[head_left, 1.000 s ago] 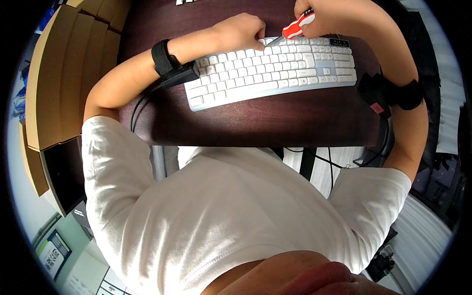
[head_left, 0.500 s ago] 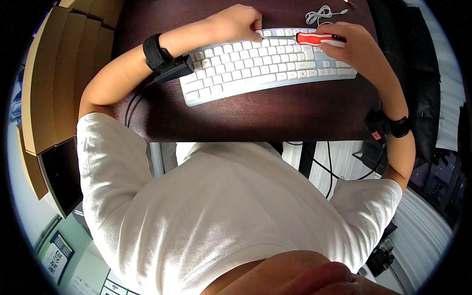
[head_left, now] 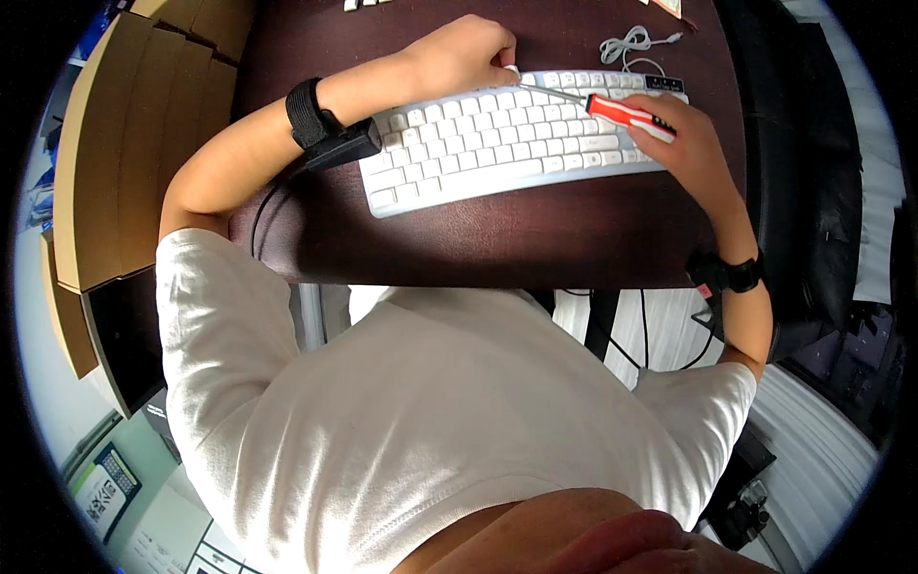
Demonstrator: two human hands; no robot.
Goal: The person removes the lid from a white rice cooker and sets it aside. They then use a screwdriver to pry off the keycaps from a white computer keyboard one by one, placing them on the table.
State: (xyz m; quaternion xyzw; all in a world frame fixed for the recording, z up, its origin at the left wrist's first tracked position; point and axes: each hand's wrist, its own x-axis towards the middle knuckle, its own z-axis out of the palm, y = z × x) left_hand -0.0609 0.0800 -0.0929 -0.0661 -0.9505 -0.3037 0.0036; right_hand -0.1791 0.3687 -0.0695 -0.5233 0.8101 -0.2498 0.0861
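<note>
A white keyboard with a pale blue case lies on the dark table. At its far edge my left hand is closed in a pinch, with a small white keycap showing at the thumb and forefinger. My right hand is closed round the red and white handle of a screwdriver. Its thin metal shaft slants over the upper rows of keys, and the tip is right by my left fingertips. My right fingers cover part of the keyboard's right end.
A coiled white cable lies behind the keyboard at the right. Several loose white keycaps show at the table's far edge. Cardboard boxes stand along the left side, and a black chair or bag borders the right side.
My right hand has come nearer to me and slightly left, so the screwdriver slants more, its handle lower. My left hand stays at the far key row. The whole view has shifted a little.
</note>
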